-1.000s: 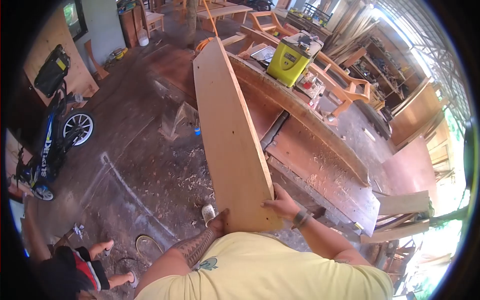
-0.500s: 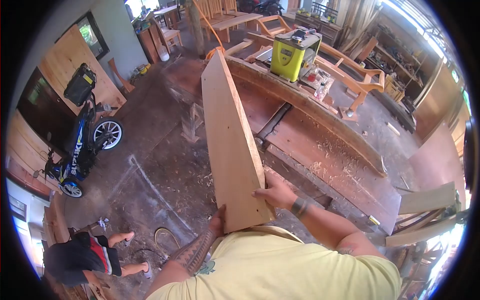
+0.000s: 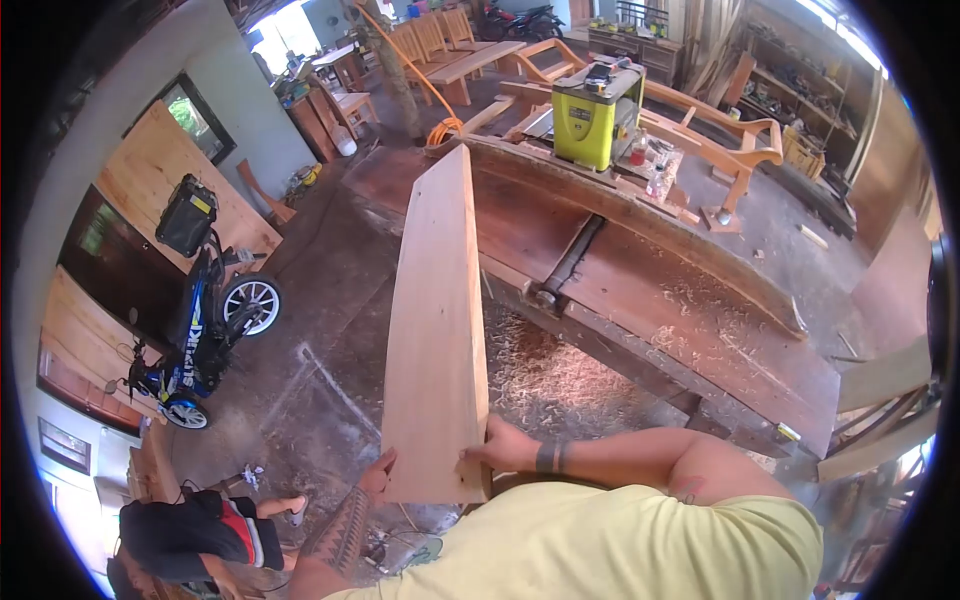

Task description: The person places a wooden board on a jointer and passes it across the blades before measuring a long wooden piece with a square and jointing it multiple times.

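Note:
A long, thick wooden board stretches away from my body, its far end beside the long reddish-brown bench bed. My left hand grips the board's near left edge, with its fingers partly hidden. On the opposite edge, my right hand is closed round the near right corner, the thumb on the upper face. A dark cylinder crosses the bed to the right of the board, and wood shavings lie on the floor beside the bed.
A lime-green machine stands behind the bed, near wooden furniture frames. To the left is a blue motorbike. Another person bends down at the lower left. An orange cord hangs by a post.
The board has swung left in view and shows more of its broad face and less of its right edge. Both hands have moved left with it. The view has shifted too.

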Demonstrator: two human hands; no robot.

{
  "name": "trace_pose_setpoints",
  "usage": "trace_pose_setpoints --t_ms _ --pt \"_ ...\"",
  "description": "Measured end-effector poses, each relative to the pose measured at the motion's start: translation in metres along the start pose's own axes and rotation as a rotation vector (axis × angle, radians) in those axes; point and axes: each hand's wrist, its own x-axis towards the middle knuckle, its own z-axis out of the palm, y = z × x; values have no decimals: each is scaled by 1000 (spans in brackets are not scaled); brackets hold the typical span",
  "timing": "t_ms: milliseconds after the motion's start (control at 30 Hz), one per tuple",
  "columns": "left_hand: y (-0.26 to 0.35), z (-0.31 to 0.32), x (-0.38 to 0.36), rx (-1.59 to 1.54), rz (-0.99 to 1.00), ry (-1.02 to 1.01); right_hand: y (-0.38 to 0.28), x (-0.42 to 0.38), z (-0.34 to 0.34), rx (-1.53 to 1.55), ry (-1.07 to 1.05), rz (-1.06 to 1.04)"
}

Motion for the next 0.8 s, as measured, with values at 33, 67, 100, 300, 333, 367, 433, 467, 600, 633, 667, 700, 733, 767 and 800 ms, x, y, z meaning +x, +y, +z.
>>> trace_pose_setpoints --t_ms 33,67,100,300,333,367,433,467,600,633,667,700,733,767,800 --pt "5 -7 -7 40 24 62 -10 -3 6 14 -25 8" --pt "11 -22 -11 37 18 56 0 7 15 32 -55 35" --pt "20 -44 -17 32 9 53 19 20 28 53 -88 65" --pt "94 -37 -93 292 -12 278 18 32 69 196 -267 77" --pt "105 -37 -102 293 -22 266 15 36 77 195 -274 79" --pt "110 -48 -103 273 -17 270 12 41 82 236 -308 105" --pt "122 -60 -110 241 -17 274 6 45 91 328 -372 161" --pt "130 -66 -113 269 -2 278 6 51 96 298 -426 156" --pt "149 -65 -141 364 123 270 8 81 105 24 -629 190" --pt "152 -62 -148 388 172 269 8 90 107 -79 -679 205" --pt "157 -51 -160 497 190 298 12 102 109 -152 -773 117" --pt "162 -34 -172 607 208 327 23 118 111 -223 -865 27" --pt "166 -22 -179 718 227 357 28 139 111 -331 -896 -56" --pt "165 -27 -180 836 248 453 33 160 110 -437 -920 -142" --pt "150 -34 -184 954 260 550 42 177 101 -570 -884 -214"
